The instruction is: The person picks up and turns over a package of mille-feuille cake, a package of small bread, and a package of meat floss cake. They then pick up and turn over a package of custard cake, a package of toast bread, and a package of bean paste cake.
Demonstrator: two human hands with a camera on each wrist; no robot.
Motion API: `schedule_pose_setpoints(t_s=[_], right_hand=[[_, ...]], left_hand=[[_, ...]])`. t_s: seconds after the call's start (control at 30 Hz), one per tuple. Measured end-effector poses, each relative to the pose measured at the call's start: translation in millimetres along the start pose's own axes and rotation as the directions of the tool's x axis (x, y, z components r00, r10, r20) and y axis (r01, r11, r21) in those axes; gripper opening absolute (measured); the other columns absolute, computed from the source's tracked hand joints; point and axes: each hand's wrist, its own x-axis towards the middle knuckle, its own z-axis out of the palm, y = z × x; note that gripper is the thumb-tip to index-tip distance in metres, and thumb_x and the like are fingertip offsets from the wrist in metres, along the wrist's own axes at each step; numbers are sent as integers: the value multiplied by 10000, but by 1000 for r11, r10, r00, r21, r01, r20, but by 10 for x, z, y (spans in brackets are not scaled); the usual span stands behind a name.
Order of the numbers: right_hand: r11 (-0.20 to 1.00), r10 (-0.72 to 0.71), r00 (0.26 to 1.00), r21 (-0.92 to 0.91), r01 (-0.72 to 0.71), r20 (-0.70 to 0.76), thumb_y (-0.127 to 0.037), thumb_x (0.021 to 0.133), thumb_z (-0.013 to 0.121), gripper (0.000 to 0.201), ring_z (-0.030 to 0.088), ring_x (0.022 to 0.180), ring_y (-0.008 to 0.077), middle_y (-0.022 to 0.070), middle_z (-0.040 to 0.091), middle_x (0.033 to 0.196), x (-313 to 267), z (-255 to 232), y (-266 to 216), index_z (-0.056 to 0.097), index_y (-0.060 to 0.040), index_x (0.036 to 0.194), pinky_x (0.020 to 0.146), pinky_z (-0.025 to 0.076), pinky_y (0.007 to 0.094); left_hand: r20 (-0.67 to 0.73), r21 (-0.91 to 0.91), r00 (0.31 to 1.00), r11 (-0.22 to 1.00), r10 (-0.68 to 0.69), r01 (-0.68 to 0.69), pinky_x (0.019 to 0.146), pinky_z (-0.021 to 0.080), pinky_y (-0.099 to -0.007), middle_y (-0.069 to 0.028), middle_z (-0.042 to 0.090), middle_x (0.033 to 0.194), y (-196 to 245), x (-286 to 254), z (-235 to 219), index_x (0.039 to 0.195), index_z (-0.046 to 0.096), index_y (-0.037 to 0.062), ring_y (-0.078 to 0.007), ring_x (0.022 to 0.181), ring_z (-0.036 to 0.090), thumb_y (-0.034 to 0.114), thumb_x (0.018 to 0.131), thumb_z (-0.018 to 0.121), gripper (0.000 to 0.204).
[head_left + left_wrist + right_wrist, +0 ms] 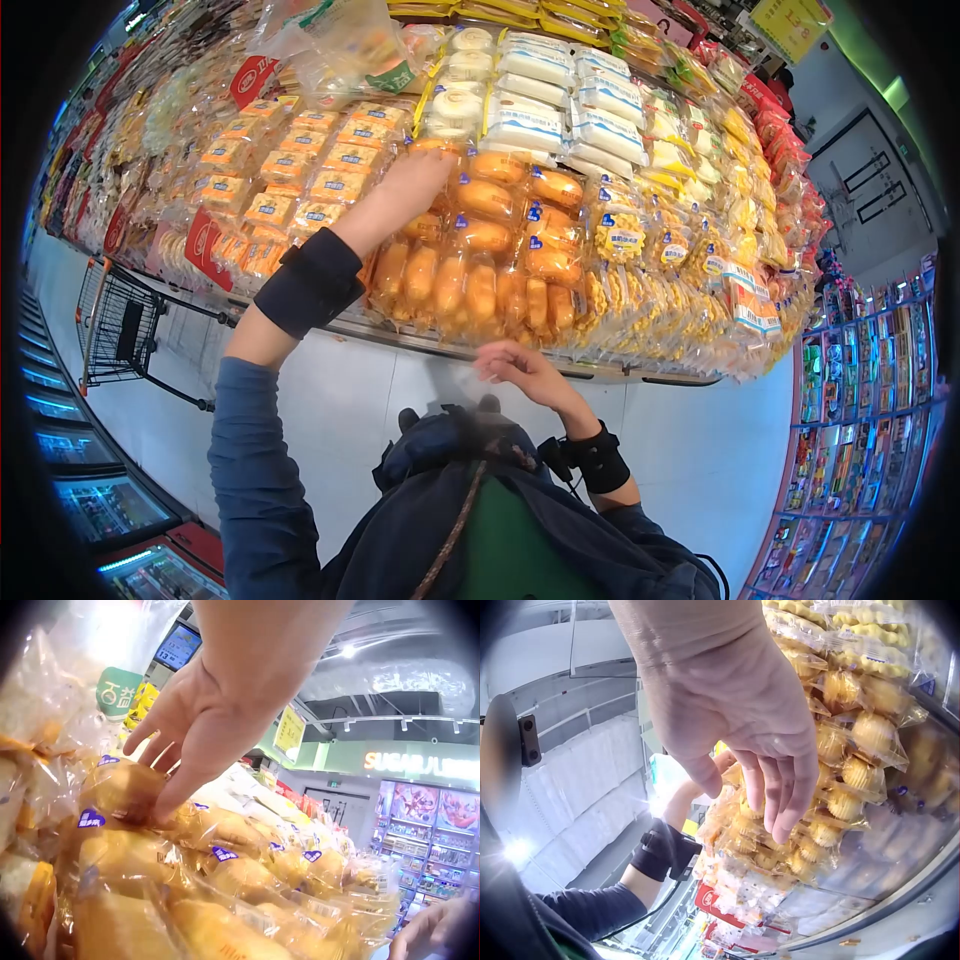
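Note:
My left hand [415, 185] reaches over the display to the back left of the wrapped bread rolls [487, 200]. In the left wrist view, thumb and fingers of the left hand [202, 727] straddle a golden wrapped bread roll [124, 787], the thumb against its near side. More rolls in clear film with blue labels lie around it. My right hand [525, 372] hangs before the display's front edge, its fingers loosely bent and holding nothing. In the right wrist view, the right hand [735, 720] overlaps wrapped ridged cakes [847, 802].
Packs with orange labels [335, 185] fill the left side; white packs [530, 95] lie behind the rolls. A clear plastic bag [335, 50] with green print sits at the back left. A shopping cart [125, 325] stands left, and shelves [865, 400] rise at right.

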Motion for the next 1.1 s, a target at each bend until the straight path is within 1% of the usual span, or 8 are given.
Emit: schedule_pose_setpoints(t_s=[0.1, 0.2, 0.5, 0.7, 0.8, 0.9, 1.0, 1.1], right_hand=[[1000, 12, 1000, -6, -12, 3, -143, 917, 480, 268, 573, 930, 138, 52, 589, 1059, -10, -1, 2, 489, -46, 1167, 792, 443, 270], [1000, 16, 1000, -4, -16, 5, -141, 918, 477, 276, 568, 944, 140, 50, 590, 1073, -17, 8, 15, 489, -48, 1177, 807, 437, 273], [1000, 10, 1000, 17, -9, -24, -145, 916, 484, 256, 579, 914, 137, 52, 587, 1039, -45, -5, 48, 494, -43, 1151, 777, 446, 265], [1000, 20, 999, 20, -19, -35, -146, 918, 477, 255, 574, 933, 141, 54, 584, 1055, -86, -31, 41, 494, -46, 1152, 794, 440, 269], [1000, 23, 999, 14, -23, -36, -142, 920, 471, 257, 569, 950, 144, 55, 586, 1068, -105, -52, 45, 493, -49, 1158, 810, 436, 274], [1000, 17, 999, 20, -17, -39, -135, 919, 469, 253, 571, 947, 141, 52, 588, 1063, -118, -52, 61, 494, -49, 1156, 809, 438, 272], [999, 21, 999, 25, -20, -42, -134, 919, 470, 253, 572, 943, 140, 51, 588, 1063, -130, -59, 82, 494, -49, 1156, 808, 439, 271], [999, 30, 999, 34, -29, -38, -139, 920, 472, 254, 573, 942, 140, 49, 586, 1063, -121, -61, 113, 493, -50, 1157, 806, 440, 271]], left_hand=[[-61, -152, 997, 987, 53, -62, 783, 461, -413, -141, 522, 1026, 97, 47, -118, 1108, 464, 30, -329, 990, 527, 116, 735, 646, 424], [-44, -80, 996, 993, 84, -87, 783, 465, -407, -121, 517, 1057, 123, 78, -72, 1096, 488, 51, -316, 1011, 524, 245, 703, 705, 489], [26, 55, 1000, 998, 5, -6, 764, 480, -399, -111, 519, 1019, 142, 80, -75, 1045, 527, 63, -293, 981, 529, 227, 640, 727, 480], [9, 218, 1000, 976, -29, 26, 726, 494, -374, -94, 533, 997, 207, 120, 9, 1007, 544, 72, -274, 955, 543, 222, 617, 744, 463], [-24, 228, 999, 973, -22, 27, 718, 495, -374, -93, 537, 984, 193, 155, 83, 1001, 543, 75, -267, 946, 547, 213, 609, 759, 468], [16, 125, 1000, 992, 4, -6, 728, 487, -385, -112, 540, 1003, 163, 147, 5, 1047, 527, 68, -288, 962, 544, 204, 599, 769, 526], [51, -157, 997, 986, 64, -55, 753, 473, -399, -133, 538, 1062, 46, 102, 18, 1134, 478, 64, -311, 996, 532, 164, 614, 757, 599], [143, -219, 989, 976, 30, 2, 780, 457, -403, -143, 521, 1130, 37, 25, -90, 1203, 420, 68, -326, 1025, 518, 97, 640, 725, 641]])
